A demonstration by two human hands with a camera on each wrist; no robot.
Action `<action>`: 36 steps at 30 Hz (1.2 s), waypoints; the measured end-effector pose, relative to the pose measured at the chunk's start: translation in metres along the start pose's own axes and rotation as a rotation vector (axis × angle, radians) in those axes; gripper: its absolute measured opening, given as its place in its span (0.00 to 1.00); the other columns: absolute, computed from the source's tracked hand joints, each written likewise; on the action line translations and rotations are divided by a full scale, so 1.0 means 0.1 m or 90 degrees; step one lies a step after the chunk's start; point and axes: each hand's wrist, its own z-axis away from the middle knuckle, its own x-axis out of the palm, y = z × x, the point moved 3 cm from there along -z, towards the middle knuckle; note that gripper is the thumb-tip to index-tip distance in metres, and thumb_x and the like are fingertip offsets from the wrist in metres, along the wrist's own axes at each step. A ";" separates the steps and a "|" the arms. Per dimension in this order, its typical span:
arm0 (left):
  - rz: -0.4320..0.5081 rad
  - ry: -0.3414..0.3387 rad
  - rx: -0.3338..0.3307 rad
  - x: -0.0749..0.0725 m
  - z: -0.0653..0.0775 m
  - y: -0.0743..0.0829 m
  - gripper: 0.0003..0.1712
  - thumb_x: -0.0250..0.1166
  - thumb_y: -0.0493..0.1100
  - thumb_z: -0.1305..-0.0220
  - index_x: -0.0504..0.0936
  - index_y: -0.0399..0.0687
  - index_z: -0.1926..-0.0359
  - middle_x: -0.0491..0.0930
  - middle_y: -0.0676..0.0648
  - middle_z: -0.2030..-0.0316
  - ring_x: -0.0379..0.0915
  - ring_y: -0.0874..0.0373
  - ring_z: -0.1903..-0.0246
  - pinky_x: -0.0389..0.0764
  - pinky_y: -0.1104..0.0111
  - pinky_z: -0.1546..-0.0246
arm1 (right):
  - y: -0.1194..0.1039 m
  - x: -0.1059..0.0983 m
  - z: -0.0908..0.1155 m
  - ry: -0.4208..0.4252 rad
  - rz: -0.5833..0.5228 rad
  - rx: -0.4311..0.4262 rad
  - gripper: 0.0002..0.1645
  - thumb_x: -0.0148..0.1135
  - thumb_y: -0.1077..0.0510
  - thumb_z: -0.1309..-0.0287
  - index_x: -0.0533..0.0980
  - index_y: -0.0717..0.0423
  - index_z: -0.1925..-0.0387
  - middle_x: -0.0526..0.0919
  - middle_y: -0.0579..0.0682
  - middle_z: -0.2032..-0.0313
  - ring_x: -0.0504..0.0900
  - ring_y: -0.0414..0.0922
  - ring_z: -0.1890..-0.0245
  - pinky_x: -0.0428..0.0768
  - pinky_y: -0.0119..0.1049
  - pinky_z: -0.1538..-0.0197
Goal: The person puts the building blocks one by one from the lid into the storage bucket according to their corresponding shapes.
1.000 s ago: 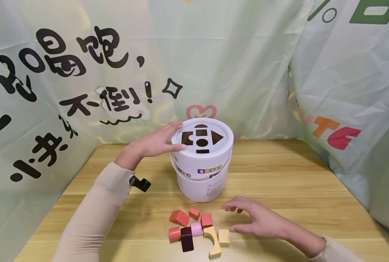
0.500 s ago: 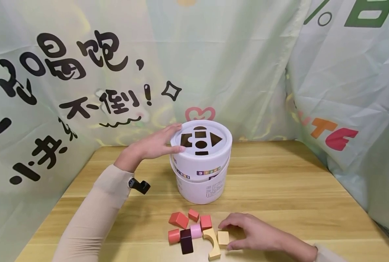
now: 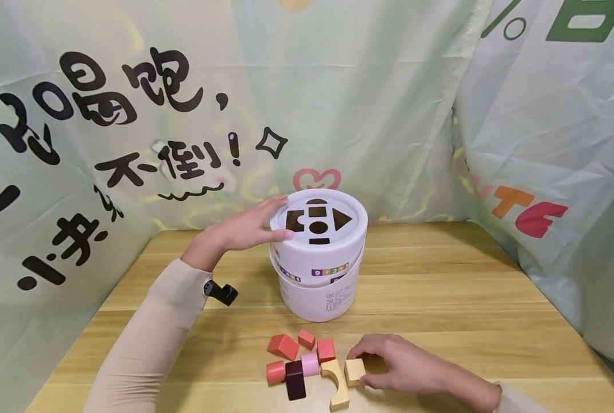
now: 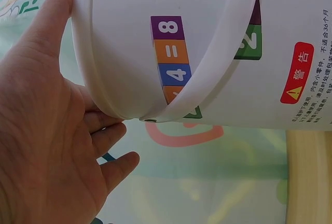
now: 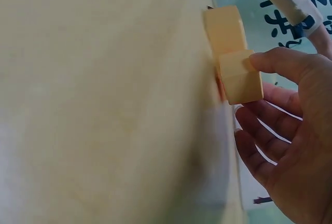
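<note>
In the head view my right hand (image 3: 412,366) pinches a pale yellow cube block (image 3: 355,372) between thumb and fingers, low over the table. The right wrist view shows the thumb on one side of this block (image 5: 241,79), with the lower fingers loosely bent. Just left of it lies a yellow arch block (image 3: 339,387). My left hand (image 3: 242,228) rests against the rim of a white bucket (image 3: 317,298), its thumb on the top edge and its fingers spread along the side. Cut-out shapes mark the bucket's lid (image 3: 349,234).
Several blocks lie in front of the bucket: a red triangular one (image 3: 283,346), small red ones (image 3: 307,338), a red cylinder (image 3: 275,373), a pink one (image 3: 310,363) and a dark one (image 3: 295,381). A printed cloth (image 3: 389,115) hangs behind the wooden table (image 3: 431,275).
My right hand has come down and toward the near side, and its fingers have closed on the yellow cube, which has shifted and turned slightly. The left hand stays at the bucket's rim.
</note>
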 end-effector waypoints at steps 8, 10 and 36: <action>-0.002 -0.002 -0.002 0.00 -0.01 -0.01 0.57 0.54 0.75 0.40 0.47 0.47 0.23 0.46 0.47 0.24 0.43 0.50 0.27 0.53 0.50 0.31 | -0.05 -0.29 -0.04 0.053 0.025 0.011 0.16 0.67 0.48 0.39 0.79 0.43 0.49 0.79 0.32 0.55 0.78 0.34 0.57 0.81 0.37 0.54; -0.001 -0.005 -0.002 0.00 -0.01 -0.01 0.57 0.54 0.75 0.40 0.47 0.47 0.22 0.46 0.46 0.24 0.43 0.49 0.26 0.53 0.49 0.31 | -0.07 -0.38 -0.06 0.073 0.034 -0.009 0.17 0.67 0.49 0.39 0.79 0.44 0.49 0.80 0.34 0.55 0.78 0.34 0.58 0.81 0.37 0.55; -0.001 -0.009 -0.006 0.00 -0.01 0.00 0.57 0.53 0.76 0.40 0.46 0.48 0.22 0.45 0.45 0.24 0.42 0.50 0.26 0.52 0.50 0.30 | -0.53 -1.49 -0.47 0.172 0.087 -0.044 0.19 0.70 0.56 0.42 0.80 0.45 0.49 0.82 0.34 0.55 0.79 0.36 0.57 0.79 0.37 0.54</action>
